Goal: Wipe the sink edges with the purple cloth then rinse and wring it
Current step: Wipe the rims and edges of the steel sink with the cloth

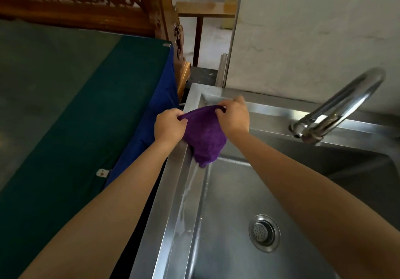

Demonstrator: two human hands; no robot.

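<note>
— while both hands hold it, where's the purple cloth?
— at the sink, hanging over its left rim near the far corner. left hand pinches one top corner, right hand the other.
— and the tap?
— on the sink's back rim.

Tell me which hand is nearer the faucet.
Right. The right hand pinches the purple cloth at its top edge, on the side toward the faucet. The left hand grips the cloth's other end, farther away above the sink's left rim.
</note>
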